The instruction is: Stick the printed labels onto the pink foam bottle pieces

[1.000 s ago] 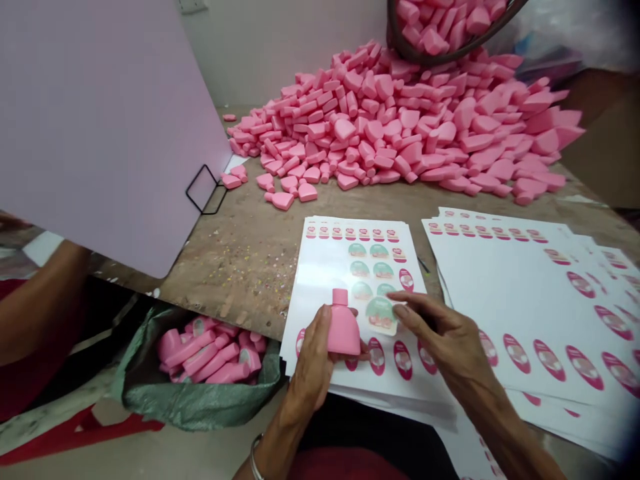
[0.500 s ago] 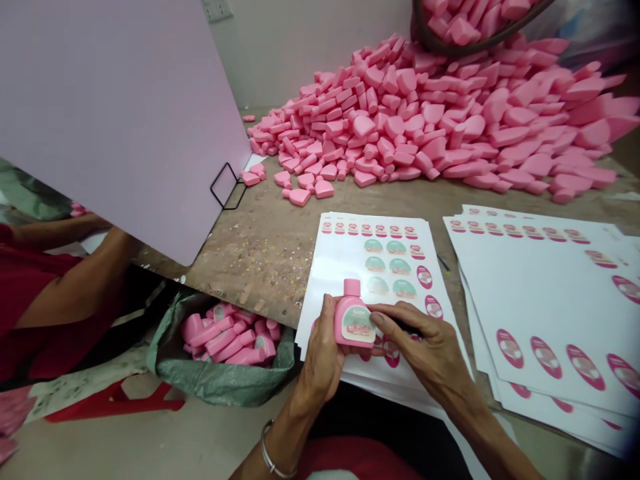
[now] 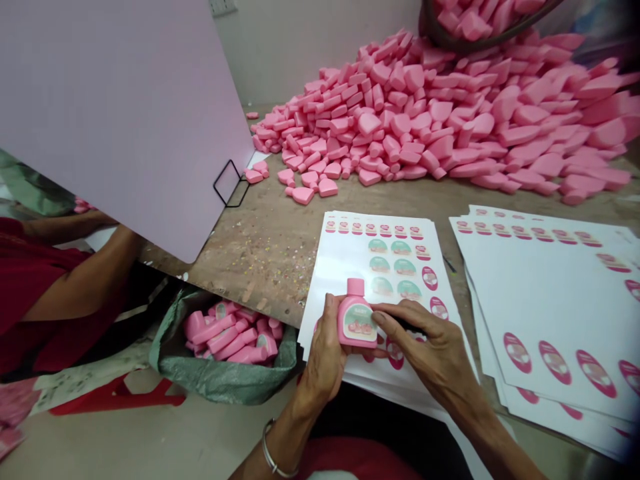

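My left hand is wrapped round a small pink toy bottle, held upright with its cap up. On the bottle's front sits a green-and-cream label with "BABY" lettering. My right hand is closed round a thin dark stick-like tool, mostly hidden by the fingers. Its thumb and fingertip touch the label's right edge. Under both hands lies a white sticker sheet, with green, oval pink and small heart stickers on it.
A big heap of pink bottles covers the table's back. More sticker sheets lie at right. A green sack of pink bottles stands below the table's left edge. A pale board partly screens a co-worker's arm.
The view has shifted slightly, so things appear a little further right. My right thumb stays at the label's edge, and both hands keep their hold.
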`<state>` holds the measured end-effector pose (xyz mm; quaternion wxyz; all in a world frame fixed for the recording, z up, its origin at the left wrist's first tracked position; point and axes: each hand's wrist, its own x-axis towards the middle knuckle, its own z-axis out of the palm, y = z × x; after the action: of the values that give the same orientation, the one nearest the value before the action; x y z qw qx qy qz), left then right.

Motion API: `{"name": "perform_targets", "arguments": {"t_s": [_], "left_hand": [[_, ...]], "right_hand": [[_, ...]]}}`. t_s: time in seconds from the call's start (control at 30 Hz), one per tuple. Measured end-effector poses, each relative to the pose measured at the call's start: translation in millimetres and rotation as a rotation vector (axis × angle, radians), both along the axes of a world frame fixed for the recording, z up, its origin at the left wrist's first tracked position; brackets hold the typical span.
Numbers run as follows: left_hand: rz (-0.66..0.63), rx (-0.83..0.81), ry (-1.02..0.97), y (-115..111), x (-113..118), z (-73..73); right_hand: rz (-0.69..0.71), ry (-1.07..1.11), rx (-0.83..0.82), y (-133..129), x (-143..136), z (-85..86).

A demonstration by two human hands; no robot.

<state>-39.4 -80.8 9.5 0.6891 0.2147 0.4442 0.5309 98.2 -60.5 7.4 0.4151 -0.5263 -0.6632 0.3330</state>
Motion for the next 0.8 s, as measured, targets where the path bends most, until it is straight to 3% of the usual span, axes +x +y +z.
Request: {"name": "perform_targets", "arguments": {"t_s": [0.5, 0.8], "left_hand": [[-0.041, 0.022, -0.081, 1.8, -4.6, -5.5], [-0.108, 0.098, -0.035, -0.5, -9.3, 0.2]], "right_hand": [[0.024, -0.025, 0.009, 2.6, -1.4, -0.5], [0.014, -0.071, 0.062, 2.1, -3.1, 1.3]]}}
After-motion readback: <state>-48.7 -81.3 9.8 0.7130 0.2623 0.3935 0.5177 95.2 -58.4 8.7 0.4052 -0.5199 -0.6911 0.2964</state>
